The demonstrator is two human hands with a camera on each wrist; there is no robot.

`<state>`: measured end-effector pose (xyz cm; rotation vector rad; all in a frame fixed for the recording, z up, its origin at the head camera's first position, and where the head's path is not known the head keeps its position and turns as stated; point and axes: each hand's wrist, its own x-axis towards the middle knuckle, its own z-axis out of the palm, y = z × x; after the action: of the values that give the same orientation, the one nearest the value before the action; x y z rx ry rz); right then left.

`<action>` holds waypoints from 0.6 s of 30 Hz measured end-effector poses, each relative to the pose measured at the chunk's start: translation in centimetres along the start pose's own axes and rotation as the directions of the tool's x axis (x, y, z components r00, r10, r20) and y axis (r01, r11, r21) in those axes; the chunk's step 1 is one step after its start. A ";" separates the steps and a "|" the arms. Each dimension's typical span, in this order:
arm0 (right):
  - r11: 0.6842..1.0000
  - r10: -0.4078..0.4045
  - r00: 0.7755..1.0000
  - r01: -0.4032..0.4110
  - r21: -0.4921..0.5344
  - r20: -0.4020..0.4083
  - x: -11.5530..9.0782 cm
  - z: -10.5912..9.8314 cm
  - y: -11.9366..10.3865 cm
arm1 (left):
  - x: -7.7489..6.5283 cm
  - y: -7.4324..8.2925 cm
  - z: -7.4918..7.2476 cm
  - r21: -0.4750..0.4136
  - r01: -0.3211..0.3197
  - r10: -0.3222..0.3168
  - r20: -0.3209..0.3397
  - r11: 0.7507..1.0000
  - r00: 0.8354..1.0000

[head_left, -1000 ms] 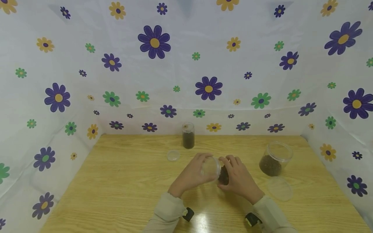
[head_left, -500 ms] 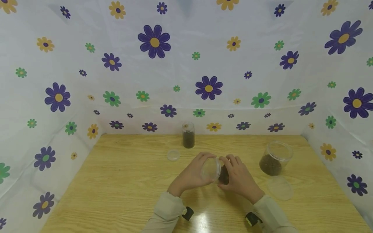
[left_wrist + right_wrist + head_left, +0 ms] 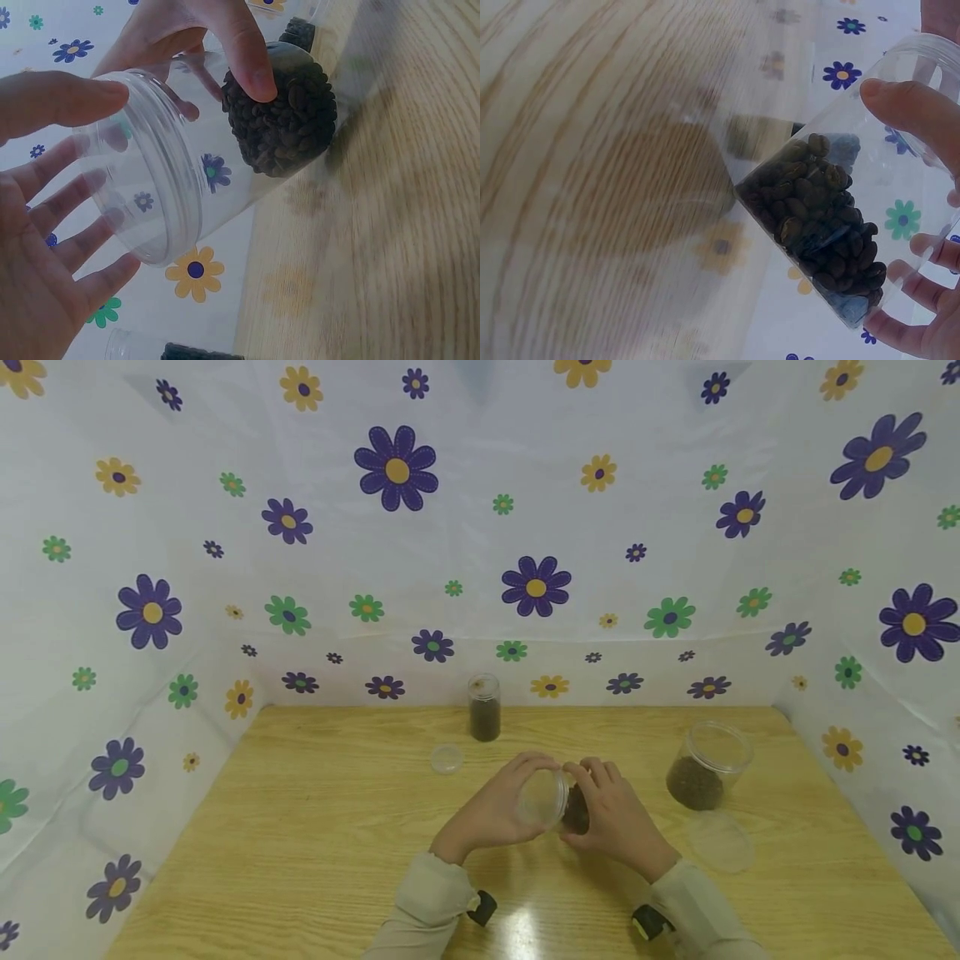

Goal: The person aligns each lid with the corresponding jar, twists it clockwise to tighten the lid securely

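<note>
A clear jar (image 3: 221, 199) with dark coffee beans (image 3: 821, 225) in its bottom leans tilted between both hands, close over the wooden table. My left hand (image 3: 491, 806) grips its round clear lid (image 3: 142, 172), thumb on one side of the rim and spread fingers on the other. The lid sits at the jar's mouth. With the right hand (image 3: 618, 814) I hold the jar's body, thumb on one side and fingers round the other. In the right wrist view, the bottom edge of the jar is right at the table surface, and the beans have slid toward that side.
A narrow clear jar (image 3: 485, 714) of dark contents stands at the back of the table (image 3: 322, 827), a small clear lid (image 3: 447, 759) lying near it. To the right are a wide jar (image 3: 696, 781) partly filled with beans and a large clear lid (image 3: 722, 842). Flowered cloth surrounds the table.
My left hand shifts very slightly around the lid. The right hand and the jar stay in place, and the other jars and lids do not move.
</note>
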<state>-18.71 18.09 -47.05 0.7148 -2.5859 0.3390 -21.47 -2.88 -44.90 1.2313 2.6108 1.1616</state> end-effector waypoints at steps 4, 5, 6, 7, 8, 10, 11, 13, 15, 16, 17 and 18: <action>1.000 0.005 1.000 -0.005 0.002 0.004 0.0 0.0 0.0 | 0.0 0.1 0.0 -0.027 -0.025 0.025 0.003 0.999 1.000; 1.000 0.005 1.000 -0.005 0.000 0.003 0.0 0.1 0.1 | 0.0 0.0 0.0 -0.031 -0.027 0.027 0.005 0.999 1.000; 1.000 0.006 1.000 -0.006 -0.003 0.003 0.0 0.1 0.1 | 0.0 0.0 0.1 -0.031 -0.027 0.027 0.008 0.999 1.000; 1.000 0.005 1.000 -0.005 -0.007 0.001 0.0 0.1 0.2 | 0.0 0.0 0.1 -0.032 -0.025 0.025 0.009 0.999 1.000; 1.000 0.005 1.000 -0.005 -0.011 -0.002 0.0 0.2 0.2 | 0.0 0.0 0.1 -0.029 -0.023 0.023 0.012 0.999 1.000; 1.000 0.002 1.000 -0.002 -0.016 -0.006 0.0 0.2 0.3 | 0.1 -0.1 0.2 -0.023 -0.012 0.013 0.017 1.000 1.000; 1.000 0.001 1.000 -0.001 -0.018 -0.008 0.0 0.2 0.3 | 0.1 -0.1 0.4 -0.019 -0.004 0.004 0.018 1.000 1.000; 1.000 0.001 1.000 -0.001 -0.016 -0.012 0.0 0.2 0.3 | 0.1 -0.2 0.6 -0.012 0.015 -0.014 0.010 1.000 1.000; 1.000 0.004 1.000 -0.004 -0.010 -0.011 0.0 0.1 0.2 | 0.1 -0.2 0.9 -0.009 0.060 -0.060 -0.006 0.998 0.998; 1.000 0.006 1.000 -0.006 -0.007 -0.009 0.0 0.1 0.2 | 0.0 -0.2 1.0 -0.013 0.087 -0.088 -0.018 0.996 0.996; 1.000 0.009 1.000 -0.009 -0.005 -0.007 0.0 0.0 0.2 | 0.0 -0.2 1.1 -0.020 0.116 -0.117 -0.032 0.993 0.993; 1.000 0.011 1.000 -0.011 -0.001 -0.004 0.1 0.0 0.2 | -0.1 -0.1 1.1 -0.037 0.148 -0.150 -0.042 0.988 0.988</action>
<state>-18.82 18.20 -47.01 0.6990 -2.5866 0.3419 -21.15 -2.29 -45.84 0.9957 2.6499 1.2145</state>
